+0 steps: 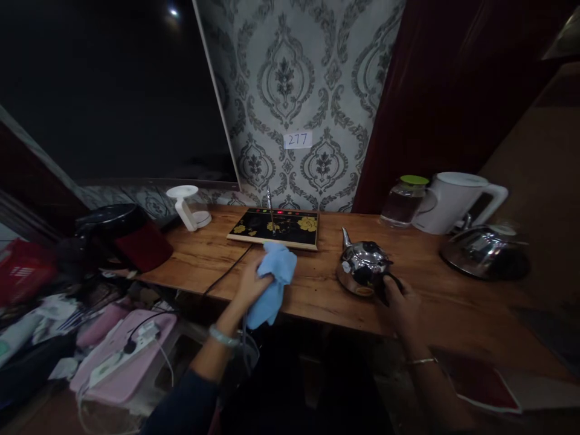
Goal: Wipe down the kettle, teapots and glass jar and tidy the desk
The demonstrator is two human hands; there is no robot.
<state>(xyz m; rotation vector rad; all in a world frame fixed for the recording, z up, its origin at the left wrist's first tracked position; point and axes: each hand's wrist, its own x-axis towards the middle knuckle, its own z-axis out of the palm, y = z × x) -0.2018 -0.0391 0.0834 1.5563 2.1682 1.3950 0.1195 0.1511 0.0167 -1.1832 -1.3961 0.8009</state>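
My left hand (252, 286) is closed on a light blue cloth (277, 269), held up over the front edge of the wooden table. On the right, my right hand (401, 302) wraps around the dark handle of a shiny metal kettle (362, 263), whose spout points away towards the wall. The kettle appears to rest on the tabletop. Just beyond the cloth lies a black electric tea stove (290, 227) with gold flowers, a lit red display and a slim metal spout rising from it.
At the right stand a glass jug (402, 204) with a green lid, a white pitcher (457, 202) and a second metal kettle (484, 251). To the left are a white stand (186, 208) and a red-and-black appliance (124, 238). A power strip (124, 353) lies on a pink box (151, 374).
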